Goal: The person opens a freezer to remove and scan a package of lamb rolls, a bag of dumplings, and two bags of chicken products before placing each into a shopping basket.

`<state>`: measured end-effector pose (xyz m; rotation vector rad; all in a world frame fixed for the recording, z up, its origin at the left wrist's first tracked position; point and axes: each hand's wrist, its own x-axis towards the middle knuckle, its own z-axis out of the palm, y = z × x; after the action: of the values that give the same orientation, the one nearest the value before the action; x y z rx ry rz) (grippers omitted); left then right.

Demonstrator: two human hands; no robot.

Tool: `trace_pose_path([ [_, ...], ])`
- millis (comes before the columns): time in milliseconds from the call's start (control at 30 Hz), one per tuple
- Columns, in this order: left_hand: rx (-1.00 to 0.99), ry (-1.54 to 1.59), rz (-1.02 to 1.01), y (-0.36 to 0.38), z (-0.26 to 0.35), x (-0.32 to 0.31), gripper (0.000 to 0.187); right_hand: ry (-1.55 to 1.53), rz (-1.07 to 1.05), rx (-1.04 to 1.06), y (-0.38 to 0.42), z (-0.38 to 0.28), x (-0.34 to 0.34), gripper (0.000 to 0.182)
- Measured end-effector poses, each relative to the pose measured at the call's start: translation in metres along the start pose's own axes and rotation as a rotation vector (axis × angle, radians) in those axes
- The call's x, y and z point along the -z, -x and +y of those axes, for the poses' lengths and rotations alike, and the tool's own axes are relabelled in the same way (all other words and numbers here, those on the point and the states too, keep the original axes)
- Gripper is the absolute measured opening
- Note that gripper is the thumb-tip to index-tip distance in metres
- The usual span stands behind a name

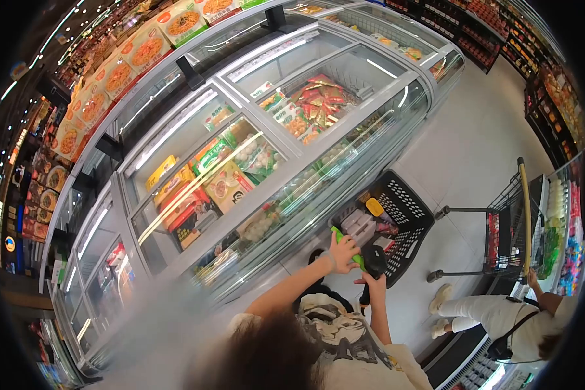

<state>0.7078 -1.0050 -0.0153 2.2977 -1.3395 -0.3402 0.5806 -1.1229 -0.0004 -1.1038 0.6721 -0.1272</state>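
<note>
My left hand is on a bright green flat item at the near rim of a black shopping basket; its kind is not clear. My right hand is closed around a black handle at the basket's near end. Beside both hands is a dark rounded piece, perhaps part of that handle. Inside the basket lie a pale pack, a yellow-topped item and other packages, partly hidden.
A long glass-topped freezer with frozen packages runs along my left. To the right, a person in light clothing holds a shopping cart on the grey tiled floor. Stocked shelves stand beyond.
</note>
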Motion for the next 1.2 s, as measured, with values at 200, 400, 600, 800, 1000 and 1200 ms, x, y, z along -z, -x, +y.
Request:
trace_pose_path([
  [200,-0.005,0.007,-0.103,-0.090,-0.009,-0.005,0.045,0.159,0.089,0.111,-0.063,-0.037,0.024,0.027],
  [400,-0.078,-0.080,-0.052,-0.172,-0.016,-0.018,0.045,0.024,0.192,0.137,-0.125,-0.076,0.050,0.029],
  [600,-0.200,-0.198,-0.589,-0.264,-0.021,0.019,0.040,0.075,0.290,0.022,-0.165,-0.117,0.068,0.035],
  [800,-0.339,-0.244,-0.731,-0.319,-0.017,0.016,0.031,-0.061,0.300,0.055,-0.181,-0.139,0.080,0.031],
  [1000,-0.283,-0.182,-0.728,-0.347,-0.020,0.019,0.026,-0.084,0.266,0.002,-0.213,-0.161,0.097,0.031],
  [1200,-0.277,-0.251,-0.812,-0.382,-0.018,0.023,0.023,-0.092,0.200,-0.050,-0.242,-0.178,0.115,0.032],
])
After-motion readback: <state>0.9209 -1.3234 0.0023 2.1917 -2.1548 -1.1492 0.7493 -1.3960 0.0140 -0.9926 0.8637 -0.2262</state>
